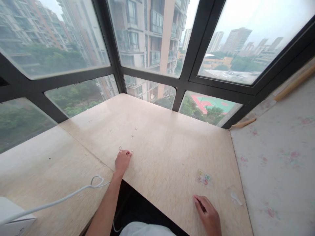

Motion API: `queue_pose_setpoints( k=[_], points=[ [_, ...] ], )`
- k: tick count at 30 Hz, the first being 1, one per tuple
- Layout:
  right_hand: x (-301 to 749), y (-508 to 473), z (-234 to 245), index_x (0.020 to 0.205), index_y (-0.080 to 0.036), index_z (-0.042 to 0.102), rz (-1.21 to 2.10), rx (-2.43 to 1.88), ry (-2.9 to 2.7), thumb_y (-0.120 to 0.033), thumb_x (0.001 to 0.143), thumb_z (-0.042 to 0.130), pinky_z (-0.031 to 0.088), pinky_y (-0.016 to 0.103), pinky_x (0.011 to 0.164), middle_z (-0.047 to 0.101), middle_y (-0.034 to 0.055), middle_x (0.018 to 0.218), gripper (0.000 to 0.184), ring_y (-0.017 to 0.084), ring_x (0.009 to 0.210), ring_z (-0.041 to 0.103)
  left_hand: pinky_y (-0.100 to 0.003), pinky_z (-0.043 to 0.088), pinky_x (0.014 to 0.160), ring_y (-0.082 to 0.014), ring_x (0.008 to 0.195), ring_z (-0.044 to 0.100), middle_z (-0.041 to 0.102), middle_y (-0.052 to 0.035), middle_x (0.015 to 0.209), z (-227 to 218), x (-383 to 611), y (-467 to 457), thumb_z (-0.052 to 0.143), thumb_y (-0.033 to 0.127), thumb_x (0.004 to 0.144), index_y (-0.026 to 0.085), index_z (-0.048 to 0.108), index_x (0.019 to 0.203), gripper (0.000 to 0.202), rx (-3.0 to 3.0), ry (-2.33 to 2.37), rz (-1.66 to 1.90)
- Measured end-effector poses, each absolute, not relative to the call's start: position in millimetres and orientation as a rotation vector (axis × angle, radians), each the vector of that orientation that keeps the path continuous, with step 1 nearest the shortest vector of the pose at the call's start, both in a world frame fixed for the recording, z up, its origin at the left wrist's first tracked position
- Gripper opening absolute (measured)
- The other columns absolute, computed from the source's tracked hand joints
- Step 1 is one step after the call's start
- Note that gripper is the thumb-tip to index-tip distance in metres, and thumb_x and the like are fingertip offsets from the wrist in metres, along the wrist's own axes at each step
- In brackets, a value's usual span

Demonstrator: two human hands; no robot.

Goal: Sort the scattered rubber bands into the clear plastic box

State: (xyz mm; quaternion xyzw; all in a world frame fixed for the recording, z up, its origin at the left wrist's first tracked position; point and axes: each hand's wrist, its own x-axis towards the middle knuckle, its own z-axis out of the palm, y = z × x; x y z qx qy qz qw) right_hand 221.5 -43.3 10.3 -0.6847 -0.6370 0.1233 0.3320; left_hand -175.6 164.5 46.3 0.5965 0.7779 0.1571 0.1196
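Note:
My left hand (123, 161) rests on the table with its fingers drawn together, and a small ring (132, 152) shows at the fingertips. Just beyond its knuckles lies a second thin ring (120, 148). Farther off, two more small rings (133, 135) lie spaced apart on the tabletop. My right hand (208, 212) is near the front edge, thumb and index finger pinched; whatever is between them is too small to make out. Beyond it sits a clear divided box (203, 177) holding little yellow, green, pink and red rings in its compartments.
The pale tabletop (159, 141) reaches to dark-framed windows, with a flowered wall (275, 170) at right. A crumpled clear plastic piece (236, 198) lies near that wall. At left, a white cable (61, 197) runs past a white box (17, 218). A small dark speck is beyond.

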Motion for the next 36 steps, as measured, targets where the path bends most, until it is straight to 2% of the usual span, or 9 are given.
queue_pose_setpoints(
  k=[3, 9, 16, 22, 27, 32, 36],
  points=[
    [220.2, -45.5, 9.5, 0.089, -0.022, 0.069, 0.319, -1.797, -1.657, -0.048, 0.091, 0.045, 0.054, 0.027, 0.068, 0.069, 0.0062, 0.089, 0.036, 0.019, 0.079, 0.066, -0.031, 0.044, 0.068, -0.0229, 0.086, 0.059, 0.061, -0.0086, 0.094, 49.5, -170.8, 166.4, 0.045, 0.035, 0.090, 0.018, 0.063, 0.086, 0.026, 1.761, 2.295, 0.399],
    [218.8, -46.6, 8.3, 0.088, -0.021, 0.069, 0.312, -1.776, -1.656, -0.047, 0.091, 0.045, 0.054, 0.028, 0.069, 0.069, 0.0075, 0.087, 0.035, 0.019, 0.078, 0.066, -0.029, 0.043, 0.069, -0.0218, 0.090, 0.059, 0.061, -0.0091, 0.101, 48.2, -168.9, 168.3, 0.044, 0.031, 0.092, 0.017, 0.062, 0.104, 0.026, 1.804, 2.263, 0.381],
    [216.8, -47.1, 11.9, 0.088, -0.020, 0.069, 0.312, -1.771, -1.649, -0.046, 0.091, 0.046, 0.055, 0.029, 0.069, 0.069, 0.0081, 0.086, 0.035, 0.020, 0.079, 0.065, -0.027, 0.041, 0.065, -0.0199, 0.086, 0.058, 0.059, -0.0062, 0.101, 44.9, -166.0, 170.7, 0.047, 0.027, 0.091, 0.020, 0.065, 0.091, 0.020, 1.848, 2.203, 0.414],
    [216.3, -47.2, 9.1, 0.089, -0.020, 0.068, 0.305, -1.765, -1.648, -0.043, 0.091, 0.047, 0.054, 0.029, 0.070, 0.068, 0.0075, 0.087, 0.032, 0.019, 0.079, 0.065, -0.028, 0.038, 0.062, -0.0206, 0.084, 0.057, 0.058, -0.0073, 0.094, 41.1, -162.5, 173.3, 0.043, 0.023, 0.093, 0.018, 0.060, 0.085, 0.020, 1.921, 2.212, 0.386],
    [216.7, -49.5, 7.2, 0.088, -0.020, 0.068, 0.313, -1.771, -1.634, -0.044, 0.091, 0.047, 0.054, 0.030, 0.071, 0.068, 0.0078, 0.086, 0.032, 0.020, 0.079, 0.064, -0.029, 0.038, 0.065, -0.0218, 0.085, 0.056, 0.059, -0.0087, 0.094, 38.4, -164.5, 174.7, 0.040, 0.015, 0.090, 0.017, 0.054, 0.082, 0.017, 1.955, 2.133, 0.399],
    [216.3, -49.9, 7.1, 0.090, -0.020, 0.068, 0.327, -1.745, -1.630, -0.041, 0.092, 0.048, 0.053, 0.030, 0.071, 0.068, 0.0073, 0.086, 0.029, 0.019, 0.080, 0.064, -0.028, 0.040, 0.066, -0.0179, 0.073, 0.057, 0.062, -0.0031, 0.078, 40.4, -145.9, 168.5, 0.042, 0.016, 0.084, 0.019, 0.050, 0.078, 0.011, 1.655, 1.878, 0.707],
    [214.2, -48.6, 9.4, 0.091, -0.020, 0.068, 0.328, -1.750, -1.618, -0.040, 0.092, 0.047, 0.053, 0.030, 0.072, 0.067, 0.0083, 0.087, 0.029, 0.019, 0.080, 0.063, -0.025, 0.041, 0.056, -0.0126, 0.055, 0.052, 0.060, 0.0001, 0.073, 46.1, -101.3, 152.0, 0.044, 0.026, 0.081, 0.019, 0.049, 0.076, 0.010, 1.505, 1.532, 0.873]
  ],
)
